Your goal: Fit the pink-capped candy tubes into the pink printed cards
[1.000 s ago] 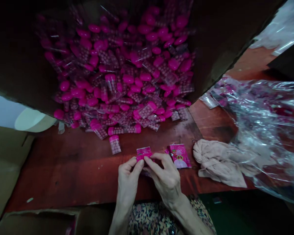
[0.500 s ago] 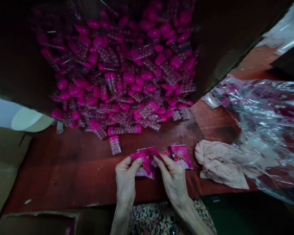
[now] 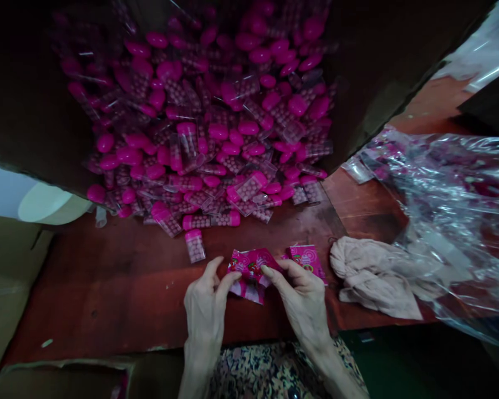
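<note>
A thin pink printed wrapper [image 3: 251, 271] is stretched between my two hands over the front of the table. My left hand [image 3: 205, 305] has its thumb on the wrapper's left edge, with the index finger lifted away from it; the other fingers are hidden. On the opposite side, my right hand [image 3: 303, 299] pinches the wrapper between thumb and fingers. More pink printed wrappers [image 3: 307, 263] lie just beyond my right hand. One small clear tube with a pink cap [image 3: 195, 245], full of pale pink balls, lies beyond my left hand.
A large pile of pink-capped tubes [image 3: 212, 133] spills from a dark-walled box [image 3: 370, 72]. On the right are a crumpled pale cloth [image 3: 370, 271] and clear plastic bagging [image 3: 461, 210]. A pale bowl [image 3: 50, 204] stands left; an open cardboard box [image 3: 62, 382] sits below the table edge.
My left hand has shifted left and its index finger has come off the wrapper. My right hand has moved slightly right. The wrapper now lies flatter, showing more of its print.
</note>
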The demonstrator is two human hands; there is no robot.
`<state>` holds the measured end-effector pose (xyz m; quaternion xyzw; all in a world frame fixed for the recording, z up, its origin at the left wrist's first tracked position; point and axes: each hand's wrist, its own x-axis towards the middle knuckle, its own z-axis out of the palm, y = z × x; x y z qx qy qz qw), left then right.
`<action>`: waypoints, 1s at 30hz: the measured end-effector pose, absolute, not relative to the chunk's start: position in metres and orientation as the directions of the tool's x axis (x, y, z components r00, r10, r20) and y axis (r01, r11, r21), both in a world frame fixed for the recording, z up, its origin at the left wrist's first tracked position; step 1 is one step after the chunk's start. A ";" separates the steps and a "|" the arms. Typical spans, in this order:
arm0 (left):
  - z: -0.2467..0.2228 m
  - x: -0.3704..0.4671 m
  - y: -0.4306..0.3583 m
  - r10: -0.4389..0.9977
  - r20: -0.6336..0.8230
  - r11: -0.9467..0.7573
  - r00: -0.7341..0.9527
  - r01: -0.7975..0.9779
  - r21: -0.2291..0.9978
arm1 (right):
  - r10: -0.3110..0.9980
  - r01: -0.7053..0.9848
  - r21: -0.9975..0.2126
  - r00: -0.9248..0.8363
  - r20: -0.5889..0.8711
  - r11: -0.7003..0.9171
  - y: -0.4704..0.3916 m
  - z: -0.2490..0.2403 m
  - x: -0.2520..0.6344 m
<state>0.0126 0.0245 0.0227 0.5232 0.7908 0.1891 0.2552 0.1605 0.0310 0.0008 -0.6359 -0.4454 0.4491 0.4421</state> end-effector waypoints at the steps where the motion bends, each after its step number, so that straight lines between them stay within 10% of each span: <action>1: 0.023 0.010 0.024 0.926 -0.210 0.375 -0.312 0.705 0.602 | 0.965 0.161 -0.963 0.184 -0.185 -0.215 0.032 0.003 0.160; 6: 0.015 0.008 0.024 0.936 -0.268 0.349 -0.228 0.696 0.628 | 0.967 0.135 -0.969 0.178 -0.180 -0.205 0.032 0.007 0.159; 17: 0.026 0.000 0.017 0.950 -0.150 0.305 -0.273 0.911 0.278 | 0.981 0.127 -0.977 0.112 -0.159 -0.173 0.030 0.001 0.161; 30: 0.002 -0.001 0.017 0.910 -0.086 0.335 -0.406 0.597 0.729 | 0.984 0.180 -0.968 0.064 -0.165 -0.174 0.032 0.001 0.160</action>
